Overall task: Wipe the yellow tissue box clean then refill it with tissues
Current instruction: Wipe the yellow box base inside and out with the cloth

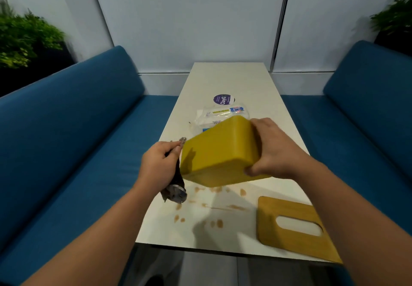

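A stained white table [223, 236] between blue sofas: right hand [276, 152] grips the lifted yellow plastic tissue box [219, 152]; beside it, left hand [159, 165] clutches a dark cloth [177, 193], mid-wiping; next, cloth should meet box.

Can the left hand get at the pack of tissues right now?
Probably not: the left hand is shut on a cloth, and the raised yellow box sits between it and the pack of tissues.

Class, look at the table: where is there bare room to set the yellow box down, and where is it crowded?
Bare: the far end of the table, beyond the round sticker. Smaller free patch along the right edge, beside the tissue pack. Crowded: the near end, with brown stains and the wooden lid; the left hand holds a cloth beside the box.
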The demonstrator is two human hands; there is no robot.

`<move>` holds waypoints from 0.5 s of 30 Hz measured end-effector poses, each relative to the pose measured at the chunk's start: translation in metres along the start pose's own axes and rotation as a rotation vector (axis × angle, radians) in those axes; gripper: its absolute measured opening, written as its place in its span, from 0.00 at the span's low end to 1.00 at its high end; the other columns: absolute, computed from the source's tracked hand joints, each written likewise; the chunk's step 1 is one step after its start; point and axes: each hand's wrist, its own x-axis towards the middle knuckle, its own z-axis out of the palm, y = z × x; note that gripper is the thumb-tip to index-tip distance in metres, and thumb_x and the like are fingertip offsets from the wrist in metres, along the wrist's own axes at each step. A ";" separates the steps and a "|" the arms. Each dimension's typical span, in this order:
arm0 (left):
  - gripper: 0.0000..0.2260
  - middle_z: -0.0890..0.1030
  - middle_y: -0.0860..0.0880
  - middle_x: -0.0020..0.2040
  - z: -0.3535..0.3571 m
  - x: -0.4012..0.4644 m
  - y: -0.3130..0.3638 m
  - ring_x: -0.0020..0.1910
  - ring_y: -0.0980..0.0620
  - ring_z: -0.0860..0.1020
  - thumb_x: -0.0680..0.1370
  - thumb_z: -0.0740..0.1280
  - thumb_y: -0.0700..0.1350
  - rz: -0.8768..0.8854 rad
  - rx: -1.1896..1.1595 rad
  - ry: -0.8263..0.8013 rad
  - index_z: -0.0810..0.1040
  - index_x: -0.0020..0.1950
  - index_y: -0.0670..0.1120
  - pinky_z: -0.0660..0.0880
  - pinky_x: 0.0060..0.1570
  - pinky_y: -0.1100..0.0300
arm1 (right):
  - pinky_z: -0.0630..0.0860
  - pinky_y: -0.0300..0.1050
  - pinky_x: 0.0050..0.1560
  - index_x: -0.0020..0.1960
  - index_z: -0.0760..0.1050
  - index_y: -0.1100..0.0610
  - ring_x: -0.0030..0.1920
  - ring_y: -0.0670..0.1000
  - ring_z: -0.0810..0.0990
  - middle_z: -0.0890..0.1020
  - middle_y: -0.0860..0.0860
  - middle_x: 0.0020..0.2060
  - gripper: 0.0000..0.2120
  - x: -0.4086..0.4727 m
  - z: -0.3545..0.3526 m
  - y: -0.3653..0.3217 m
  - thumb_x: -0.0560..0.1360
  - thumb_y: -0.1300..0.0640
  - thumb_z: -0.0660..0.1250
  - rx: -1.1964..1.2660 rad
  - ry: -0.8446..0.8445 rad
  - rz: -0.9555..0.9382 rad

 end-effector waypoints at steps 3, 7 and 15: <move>0.11 0.78 0.55 0.51 0.002 -0.001 -0.004 0.54 0.52 0.75 0.80 0.63 0.48 0.020 0.054 0.016 0.81 0.59 0.51 0.71 0.52 0.61 | 0.70 0.43 0.55 0.73 0.57 0.51 0.60 0.46 0.67 0.65 0.46 0.65 0.55 -0.010 0.008 0.020 0.54 0.52 0.84 0.130 0.090 0.020; 0.10 0.74 0.56 0.50 0.025 -0.016 0.030 0.48 0.69 0.70 0.80 0.64 0.46 0.209 0.064 -0.001 0.82 0.59 0.50 0.60 0.47 0.82 | 0.76 0.54 0.59 0.72 0.59 0.53 0.62 0.48 0.68 0.67 0.46 0.64 0.56 -0.017 0.034 0.035 0.51 0.47 0.83 0.236 0.160 0.014; 0.10 0.75 0.55 0.52 0.036 -0.013 0.040 0.46 0.64 0.67 0.80 0.64 0.46 0.374 0.159 -0.051 0.83 0.57 0.53 0.62 0.48 0.74 | 0.75 0.46 0.56 0.68 0.59 0.45 0.60 0.44 0.68 0.66 0.41 0.61 0.51 -0.028 0.048 0.050 0.53 0.48 0.84 0.287 0.219 -0.027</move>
